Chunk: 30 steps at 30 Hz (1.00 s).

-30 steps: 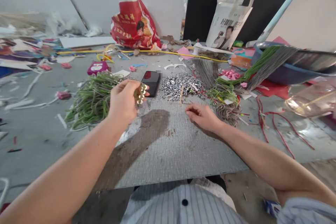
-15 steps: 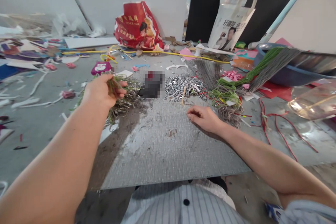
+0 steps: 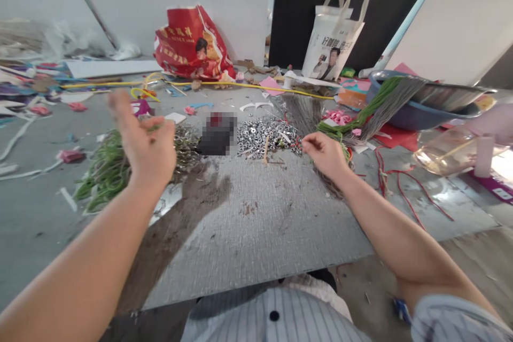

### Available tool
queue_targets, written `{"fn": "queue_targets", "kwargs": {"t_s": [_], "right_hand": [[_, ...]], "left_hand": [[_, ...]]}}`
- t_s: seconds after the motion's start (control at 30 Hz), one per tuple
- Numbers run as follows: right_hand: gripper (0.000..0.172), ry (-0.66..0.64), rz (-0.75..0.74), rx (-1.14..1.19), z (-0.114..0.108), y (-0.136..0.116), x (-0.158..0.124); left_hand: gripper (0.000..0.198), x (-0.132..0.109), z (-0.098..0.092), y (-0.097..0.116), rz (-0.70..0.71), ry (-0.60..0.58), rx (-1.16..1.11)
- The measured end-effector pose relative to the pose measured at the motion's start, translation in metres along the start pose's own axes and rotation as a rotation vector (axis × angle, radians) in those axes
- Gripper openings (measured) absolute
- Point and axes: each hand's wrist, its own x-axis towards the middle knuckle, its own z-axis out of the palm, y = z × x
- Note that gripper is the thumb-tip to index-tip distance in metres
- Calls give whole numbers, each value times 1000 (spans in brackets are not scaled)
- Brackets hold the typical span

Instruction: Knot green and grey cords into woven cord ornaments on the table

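My left hand [image 3: 150,144] is raised over a heap of green and grey cords [image 3: 108,163]. Its fingers are spread and slightly blurred, and nothing shows in its grip. My right hand [image 3: 326,155] has its fingertips pinched together at the right edge of a pile of small metal rings [image 3: 260,136]. What those fingertips hold, if anything, is too small to make out. Behind that hand lies a bundle of thin grey cords [image 3: 300,112], and the hand partly covers more cords beneath it. A dark pixelated object [image 3: 218,136] sits between the cord heap and the rings.
A red bag [image 3: 190,45] and a white tote bag [image 3: 334,37] stand at the back. To the right, green and grey cords hang over a blue basin [image 3: 390,99], near a clear plastic container [image 3: 441,152]. A yellow cord [image 3: 240,84] crosses the table; paper scraps lie at left.
My left hand has lifted off the green cord heap and its fingers have opened. My right hand has moved up and away from me, towards the cords beside the rings. The view has shifted rightward.
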Motion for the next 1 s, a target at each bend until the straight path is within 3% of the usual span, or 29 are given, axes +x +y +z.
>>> {"fn": "queue_targets", "kwargs": {"t_s": [0.1, 0.17, 0.27, 0.4, 0.53, 0.7, 0.87, 1.0], "right_hand": [[14, 83, 29, -240, -27, 16, 16], [16, 40, 53, -374, -40, 25, 21], [23, -74, 2, -545, -49, 32, 22], [32, -171, -102, -726, -43, 34, 18], [28, -247, -76, -819, -35, 32, 16], [24, -177, -92, -736, -32, 30, 16], [18, -66, -310, -510, -14, 21, 7], [19, -140, -530, -384, 7, 5, -11]], "left_hand": [[59, -24, 11, 7, 260, -84, 25], [47, -37, 15, 13, 413, -211, 79], [39, -52, 18, 22, 554, -285, 106], [34, -60, 19, 30, 569, -399, 171], [35, -63, 16, 38, 607, -477, 221], [32, -67, 13, 55, 544, -604, 283], [30, -74, 24, 72, 332, -672, 128], [28, -75, 40, 74, 296, -645, 63]]}}
